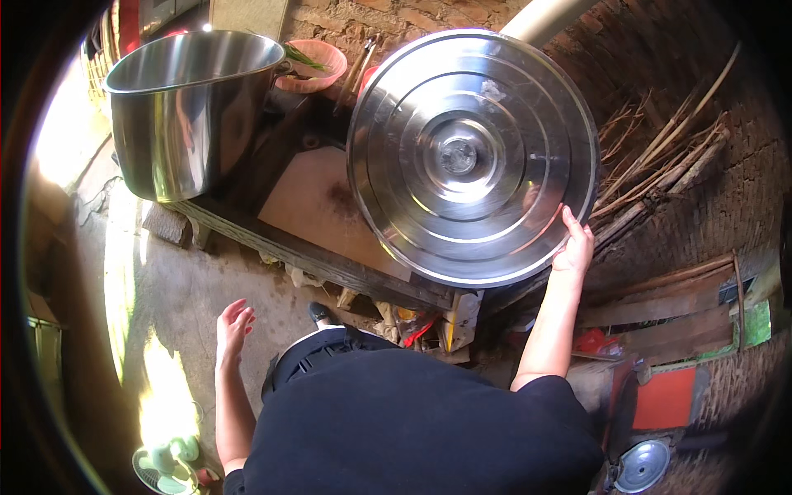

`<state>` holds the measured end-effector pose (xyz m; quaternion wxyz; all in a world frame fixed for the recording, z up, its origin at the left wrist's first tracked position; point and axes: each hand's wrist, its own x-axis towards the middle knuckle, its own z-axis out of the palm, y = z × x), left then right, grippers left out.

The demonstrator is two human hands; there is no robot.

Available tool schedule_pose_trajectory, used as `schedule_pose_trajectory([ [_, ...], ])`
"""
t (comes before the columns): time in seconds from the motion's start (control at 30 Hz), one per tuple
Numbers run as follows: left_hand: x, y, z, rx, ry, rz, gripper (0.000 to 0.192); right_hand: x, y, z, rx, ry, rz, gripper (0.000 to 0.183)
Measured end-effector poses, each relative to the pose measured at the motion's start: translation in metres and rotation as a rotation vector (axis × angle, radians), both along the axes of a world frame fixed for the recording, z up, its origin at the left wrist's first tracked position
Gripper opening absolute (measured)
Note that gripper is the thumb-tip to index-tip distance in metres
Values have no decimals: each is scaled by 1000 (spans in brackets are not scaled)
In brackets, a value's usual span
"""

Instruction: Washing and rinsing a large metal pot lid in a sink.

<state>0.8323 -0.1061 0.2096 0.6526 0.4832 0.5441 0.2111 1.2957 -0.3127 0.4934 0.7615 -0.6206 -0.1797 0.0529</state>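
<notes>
My right hand (575, 247) grips the lower right rim of a large round stainless steel lid (427, 204), its thumb on the ringed face and its other fingers hidden behind. The lid's round centre knob faces me. Over the floor on the left, my left hand (235, 325) is held with its fingers apart and nothing in it. A tall stainless steel pot (179, 136) with its top uncovered stands at the upper left, on the left end of a low wood-edged table. The lid hides part of the tabletop (322, 198).
Behind the table are a pink plastic basket (337, 62) with green stalks and a brick wall (383, 21). Dry branches (668, 161) lean at the right. A green fan (167, 467) stands at the lower left. Another metal lid (643, 464) is at the lower right.
</notes>
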Motion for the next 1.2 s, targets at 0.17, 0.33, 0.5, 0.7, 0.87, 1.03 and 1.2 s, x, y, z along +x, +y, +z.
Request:
schedule_pose_trajectory([
  [0.17,49,7,9,110,-60,-167,39,-21,1,-12,74,124,-13,18],
  [0.33,121,7,60,344,-219,-158,41,-31,13,-43,87,246,-82,21],
  [0.5,156,6,111,781,37,-83,43,-31,19,-51,167,348,15,32],
  [0.7,186,9,158,979,-78,-261,52,-66,18,-78,110,477,49,31],
  [0.87,229,12,184,1158,177,-329,70,-82,14,-93,136,510,87,29],
  [1.03,244,20,185,1208,192,-311,71,-107,8,-99,175,492,115,31],
  [1.2,245,23,186,1225,160,-273,63,-115,-1,-110,183,497,131,33],
])
